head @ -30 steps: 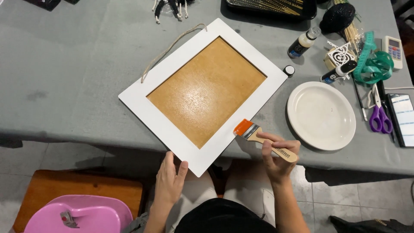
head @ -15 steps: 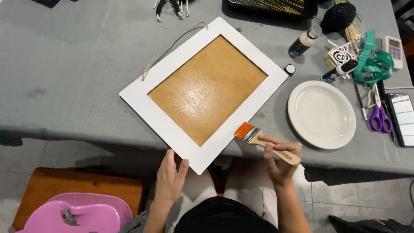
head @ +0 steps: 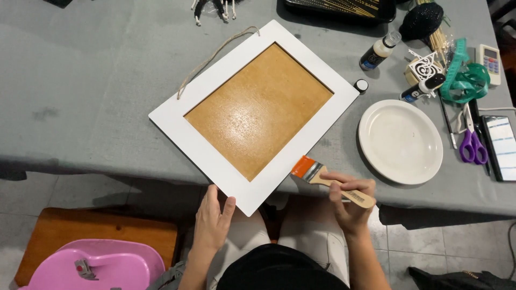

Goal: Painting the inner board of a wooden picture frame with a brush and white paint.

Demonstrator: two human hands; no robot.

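A white picture frame (head: 215, 161) with a shiny brown board in the middle (head: 258, 110) lies turned at an angle on the grey table (head: 91, 80). A twine loop (head: 212, 58) hangs from its far edge. My left hand (head: 212, 220) rests at the frame's near corner, fingertips touching it. My right hand (head: 349, 201) grips the wooden handle of a flat paintbrush (head: 322, 175) with orange bristles, which sit just off the frame's near right edge.
A white plate (head: 400, 140) sits right of the frame. Beyond it lie a glue bottle (head: 379, 50), a small cap (head: 361, 85), purple scissors (head: 472, 140), green tape (head: 467, 75), a remote (head: 488, 62) and a phone (head: 501, 147). A pink seat (head: 97, 266) rests on a wooden bench (head: 91, 228) below left.
The brush and my right hand have shifted slightly down and right, away from the frame's edge. My left hand stays at the frame's corner.
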